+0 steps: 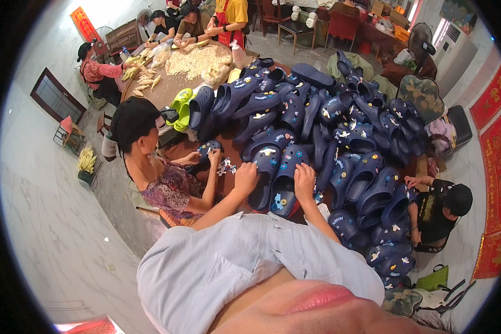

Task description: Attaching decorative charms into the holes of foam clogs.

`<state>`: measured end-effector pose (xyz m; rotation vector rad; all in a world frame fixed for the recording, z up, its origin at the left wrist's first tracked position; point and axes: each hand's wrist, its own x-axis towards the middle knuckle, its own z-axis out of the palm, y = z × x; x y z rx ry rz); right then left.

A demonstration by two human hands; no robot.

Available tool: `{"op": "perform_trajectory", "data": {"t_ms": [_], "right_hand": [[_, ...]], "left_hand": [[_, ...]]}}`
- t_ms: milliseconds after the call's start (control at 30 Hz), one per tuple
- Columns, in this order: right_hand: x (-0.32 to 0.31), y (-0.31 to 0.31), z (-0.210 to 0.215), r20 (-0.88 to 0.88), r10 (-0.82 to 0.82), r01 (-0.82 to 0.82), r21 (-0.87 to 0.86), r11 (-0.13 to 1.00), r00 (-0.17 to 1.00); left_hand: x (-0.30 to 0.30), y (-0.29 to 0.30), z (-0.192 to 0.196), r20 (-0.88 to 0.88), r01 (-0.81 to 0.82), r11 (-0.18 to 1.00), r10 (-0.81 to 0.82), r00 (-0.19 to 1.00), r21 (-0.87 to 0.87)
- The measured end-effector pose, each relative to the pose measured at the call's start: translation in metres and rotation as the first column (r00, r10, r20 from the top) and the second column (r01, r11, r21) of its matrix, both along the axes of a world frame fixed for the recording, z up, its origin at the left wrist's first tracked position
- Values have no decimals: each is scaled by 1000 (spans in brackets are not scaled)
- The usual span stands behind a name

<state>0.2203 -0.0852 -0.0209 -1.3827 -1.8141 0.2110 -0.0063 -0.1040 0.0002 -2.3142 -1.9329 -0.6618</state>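
Two navy clogs stand side by side in front of me: a left clog [265,167] and a right clog [284,183] with flower-shaped charms and a yellow round charm. My left hand [246,178] is closed at the outer edge of the left clog, its fingertips mostly hidden. On the outer side of the right clog, my right hand [304,181] has its fingers curled over the edge. Small loose charms [225,166] lie on the table left of my left hand.
A large heap of navy clogs [350,122] covers the table ahead and to the right. Lime-green clogs [179,106] stand at its far left. A person at left [167,172] holds a clog; another person [442,206] sits at right. Behind, people stand around a corn-covered table [197,61].
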Motion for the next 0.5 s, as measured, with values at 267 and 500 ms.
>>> {"op": "perform_trajectory", "data": {"t_ms": [267,500], "right_hand": [[-1,-8,-3,-77,-45,45,7,999,996],[10,0,-6,-300,-105,82,-87,993,948]], "left_hand": [[-10,-12,-4,63,58,995,-54,997,-76],[-6,-21,19,143,71,996,-64,988,-45]]}}
